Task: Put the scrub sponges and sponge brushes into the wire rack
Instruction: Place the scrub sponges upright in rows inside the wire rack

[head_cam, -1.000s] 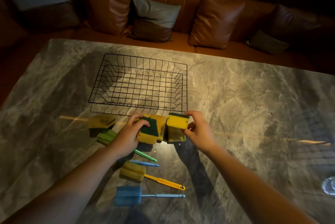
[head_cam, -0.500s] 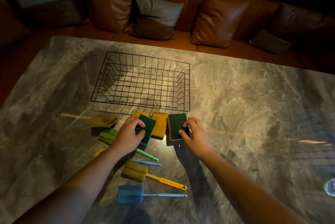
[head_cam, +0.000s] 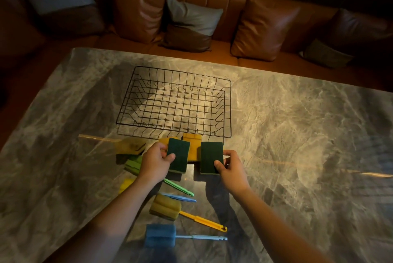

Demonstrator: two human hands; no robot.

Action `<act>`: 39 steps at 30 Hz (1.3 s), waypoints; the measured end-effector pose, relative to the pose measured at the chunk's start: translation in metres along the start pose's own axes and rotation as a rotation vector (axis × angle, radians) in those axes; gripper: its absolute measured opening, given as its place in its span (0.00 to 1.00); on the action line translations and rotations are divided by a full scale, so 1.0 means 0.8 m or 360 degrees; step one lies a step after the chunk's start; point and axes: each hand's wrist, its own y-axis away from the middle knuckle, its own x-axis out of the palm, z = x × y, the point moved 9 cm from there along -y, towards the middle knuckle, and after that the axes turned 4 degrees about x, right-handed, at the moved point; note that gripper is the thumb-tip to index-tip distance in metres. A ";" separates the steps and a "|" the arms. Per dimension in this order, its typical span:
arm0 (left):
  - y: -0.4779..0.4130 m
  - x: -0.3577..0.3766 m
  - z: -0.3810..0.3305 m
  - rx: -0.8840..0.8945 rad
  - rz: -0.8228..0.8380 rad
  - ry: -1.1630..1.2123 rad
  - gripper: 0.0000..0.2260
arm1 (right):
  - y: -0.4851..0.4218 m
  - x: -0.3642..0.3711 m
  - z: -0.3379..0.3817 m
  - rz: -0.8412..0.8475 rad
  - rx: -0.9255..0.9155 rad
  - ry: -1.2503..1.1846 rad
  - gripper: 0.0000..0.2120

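Note:
A black wire rack (head_cam: 228, 105) stands in the middle of the marble table with nothing in it. Just in front of its near edge, my left hand (head_cam: 154, 163) grips a green-faced scrub sponge (head_cam: 179, 154), and my right hand (head_cam: 230, 169) grips a second green-faced scrub sponge (head_cam: 211, 156). A yellow sponge (head_cam: 192, 145) lies between them, another sponge (head_cam: 131, 145) lies to the left. Sponge brushes lie nearer me: a green-handled one (head_cam: 180, 187), a yellow one (head_cam: 168, 209) and a blue one (head_cam: 161, 235).
The marble table (head_cam: 297, 145) extends wide to the right and left. A thin blue handle (head_cam: 182, 197) pokes out beside my left forearm. A brown leather sofa with cushions (head_cam: 191, 22) runs behind the table's far edge.
Both hands turned their sponges from yellow side up to green side up and shifted them slightly apart. The rack has not moved.

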 end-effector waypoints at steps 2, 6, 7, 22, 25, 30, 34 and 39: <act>-0.005 -0.015 -0.007 0.0016 0.0019 0.0137 0.09 | 0.003 0.001 0.017 0.0025 -0.0065 -0.0103 0.17; -0.031 -0.062 -0.026 0.0081 -0.0056 0.0365 0.10 | -0.012 -0.002 0.073 -0.0012 -0.0216 -0.0254 0.15; -0.042 -0.075 -0.033 0.0111 -0.0096 0.0369 0.10 | -0.022 -0.001 0.088 -0.0025 -0.0231 -0.0300 0.14; -0.263 -0.104 -0.059 0.0038 -0.0150 0.0298 0.08 | -0.194 0.073 0.170 -0.0002 0.0028 -0.0179 0.11; -0.290 -0.080 -0.049 -0.0006 -0.0076 0.0261 0.08 | -0.216 0.079 0.167 0.0008 0.0068 -0.0153 0.13; -0.310 -0.057 -0.029 -0.0011 -0.0106 0.0035 0.07 | -0.243 0.088 0.159 -0.0001 0.0090 -0.0108 0.15; -0.297 -0.067 -0.039 0.0138 -0.0227 -0.0285 0.12 | -0.253 0.101 0.153 0.0040 0.0087 -0.0123 0.15; -0.241 -0.112 -0.079 0.0694 -0.0449 -0.0863 0.20 | -0.261 0.117 0.156 0.0072 0.0060 -0.0194 0.14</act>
